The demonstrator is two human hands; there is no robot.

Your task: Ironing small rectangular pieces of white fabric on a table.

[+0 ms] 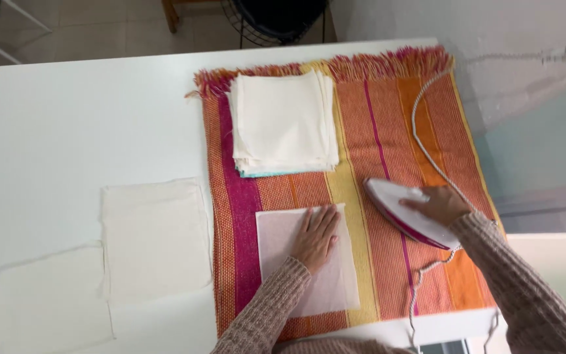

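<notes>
Left hand (pixel 316 237) lies flat, open, on the cloth (pixel 306 259); right hand (pixel 441 204) grips the iron (pixel 406 213) (cord (pixel 420 124) trailing). Sliding closer could burn fingers or snag the cord.

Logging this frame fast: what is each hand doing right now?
Left hand: open, flat, palm down on the white fabric square.
Right hand: closed around the handle of the iron, which sits on the striped cloth.
</notes>
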